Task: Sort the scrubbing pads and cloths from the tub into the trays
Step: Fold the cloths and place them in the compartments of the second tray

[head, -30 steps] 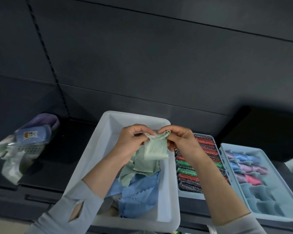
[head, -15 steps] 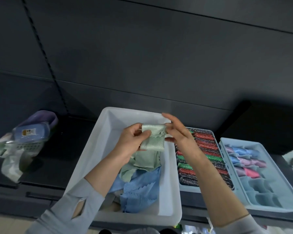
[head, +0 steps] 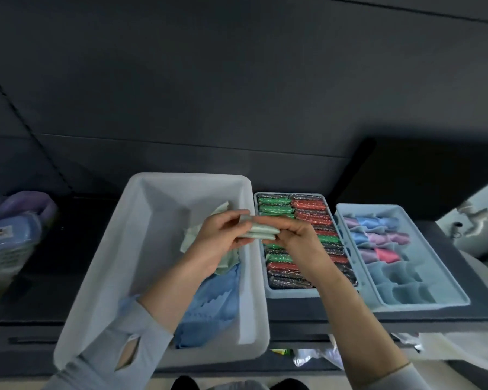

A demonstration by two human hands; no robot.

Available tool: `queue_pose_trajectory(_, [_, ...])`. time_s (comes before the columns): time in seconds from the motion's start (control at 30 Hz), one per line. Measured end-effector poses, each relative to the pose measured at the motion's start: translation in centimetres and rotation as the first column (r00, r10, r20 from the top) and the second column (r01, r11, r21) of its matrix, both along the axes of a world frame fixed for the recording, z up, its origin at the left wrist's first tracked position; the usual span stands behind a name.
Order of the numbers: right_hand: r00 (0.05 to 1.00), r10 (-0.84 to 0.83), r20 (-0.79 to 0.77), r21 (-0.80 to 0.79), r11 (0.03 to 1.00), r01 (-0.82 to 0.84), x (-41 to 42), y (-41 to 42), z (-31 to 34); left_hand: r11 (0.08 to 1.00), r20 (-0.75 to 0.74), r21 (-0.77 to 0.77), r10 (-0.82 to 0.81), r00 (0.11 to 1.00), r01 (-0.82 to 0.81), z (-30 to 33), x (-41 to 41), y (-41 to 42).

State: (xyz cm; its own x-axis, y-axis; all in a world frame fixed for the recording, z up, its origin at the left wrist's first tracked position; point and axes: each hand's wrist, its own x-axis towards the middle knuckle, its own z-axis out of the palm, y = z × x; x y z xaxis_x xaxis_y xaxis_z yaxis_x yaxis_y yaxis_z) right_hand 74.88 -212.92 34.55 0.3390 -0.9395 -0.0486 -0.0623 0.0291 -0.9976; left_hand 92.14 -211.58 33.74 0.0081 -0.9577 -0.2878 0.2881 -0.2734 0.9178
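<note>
Over the tub's (head: pixel 141 249) right rim, both hands pinch a folded pale green cloth (head: pixel 261 232): left hand (head: pixel 223 240) on one end, right hand (head: pixel 290 237) on the other. It looks light, limp, likely to unfold; best gripped across the fold

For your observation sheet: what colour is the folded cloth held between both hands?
Pale mint green folded cloth, head view.

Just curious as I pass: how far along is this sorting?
Done: pad tray looks full; cloth tray has its far compartments filled. In hand: both hands hold a folded green cloth. Left: green and blue cloths in the tub, near compartments empty.
</note>
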Motion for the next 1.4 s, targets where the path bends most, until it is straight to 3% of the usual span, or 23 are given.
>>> queue_pose_trajectory(0.13, [0.987,-0.079,0.139,0.213,0.976,0.048,-5.7,0.0,-0.1,0.999,0.107,-0.036,-0.036,0.994,0.040,-0.4,-5.2,-0.3])
queue_pose_trajectory(0.2, [0.984,-0.132,0.117,0.290,0.953,0.093,-8.8,0.0,-0.5,0.992,0.179,-0.073,-0.084,0.980,0.098,-0.8,-8.2,-0.5])
queue_pose_trajectory(0.4, [0.991,-0.080,-0.105,0.207,0.973,0.100,-19.5,0.2,-3.5,0.955,0.478,-0.137,-0.169,0.862,0.263,-3.4,-17.4,-1.0])
queue_pose_trajectory(0.47, [0.948,-0.168,-0.271,0.073,0.978,0.194,-23.8,-0.5,-4.3,0.942,0.539,-0.139,-0.186,0.821,0.305,-4.2,-20.1,-1.3])
queue_pose_trajectory(0.53, [0.823,-0.296,-0.485,-0.111,0.954,0.279,-28.4,-1.4,-4.9,0.926,0.606,-0.152,-0.189,0.773,0.346,-5.1,-22.9,-1.8])
queue_pose_trajectory(0.6, [0.606,-0.396,-0.690,-0.267,0.917,0.295,-32.6,-2.4,-5.2,0.898,0.703,-0.199,-0.148,0.696,0.392,-5.9,-25.6,-2.8])
queue_pose_trajectory(0.7, [0.347,-0.388,-0.854,-0.322,0.918,0.232,-36.6,-4.9,-5.5,0.838,0.839,-0.255,-0.056,0.541,0.482,-7.4,-29.3,-4.6])
queue_pose_trajectory(0.83, [0.166,-0.315,-0.934,-0.320,0.947,-0.007,-37.1,-8.0,-7.4,0.797,0.950,-0.188,-0.001,0.312,0.575,-9.6,-32.9,-6.8])
queue_pose_trajectory(0.97, [0.136,-0.256,-0.957,-0.281,0.935,-0.218,-37.0,-9.4,-9.7,0.750,0.999,-0.022,-0.004,0.038,0.661,-11.1,-34.1,-7.9])
queue_pose_trajectory(1.07, [0.059,-0.327,-0.943,-0.326,0.876,-0.355,-37.5,-9.9,-10.7,0.726,0.995,0.039,0.033,-0.092,0.686,-11.6,-34.1,-8.0])
queue_pose_trajectory(1.17, [0.008,-0.297,-0.955,-0.274,0.869,-0.412,-37.1,-10.2,-10.9,0.719,0.990,0.058,0.048,-0.133,0.693,-11.5,-34.1,-7.9])
queue_pose_trajectory(1.33, [0.134,-0.262,-0.956,-0.295,0.859,-0.418,-36.2,-10.7,-11.2,0.723,0.991,0.068,0.033,-0.133,0.687,-10.8,-33.9,-7.9])
queue_pose_trajectory(1.4, [0.095,-0.256,-0.962,-0.272,0.871,-0.408,-35.5,-10.7,-10.5,0.714,0.993,0.066,0.020,-0.114,0.697,-10.9,-33.7,-7.9])
